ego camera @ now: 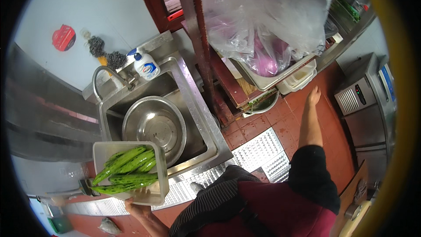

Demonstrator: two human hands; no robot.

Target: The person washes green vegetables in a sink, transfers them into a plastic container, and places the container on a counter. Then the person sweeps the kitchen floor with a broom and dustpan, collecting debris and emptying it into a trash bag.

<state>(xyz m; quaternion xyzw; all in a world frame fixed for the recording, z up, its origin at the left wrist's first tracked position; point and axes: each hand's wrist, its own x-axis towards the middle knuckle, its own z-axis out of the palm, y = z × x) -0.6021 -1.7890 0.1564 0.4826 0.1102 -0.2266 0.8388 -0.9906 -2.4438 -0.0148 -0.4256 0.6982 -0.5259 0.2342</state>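
My left hand (139,208) grips the lower edge of a translucent plastic tub (163,171), its fingers showing faintly through the wall. Several long green gourds (131,168) with dark streaks, apparently peeled luffa, lie in the tub. The tub is held tilted over the near left corner of a stainless steel sink (197,118). Behind it, a round metal basin (158,125) sits in the sink and is partly covered by the tub. My right hand (314,96) reaches out over the tiled floor at the right, holding nothing, near the white plastic containers (297,79) under a shelf.
A curved faucet (98,80), a pump bottle (146,67) and steel wool scrubbers (107,52) are at the sink's back. Clear plastic bags (263,16) with purple contents fill a tray on the brown rack (227,85). A steel appliance (365,105) stands right; metal grating (260,148) crosses the floor.
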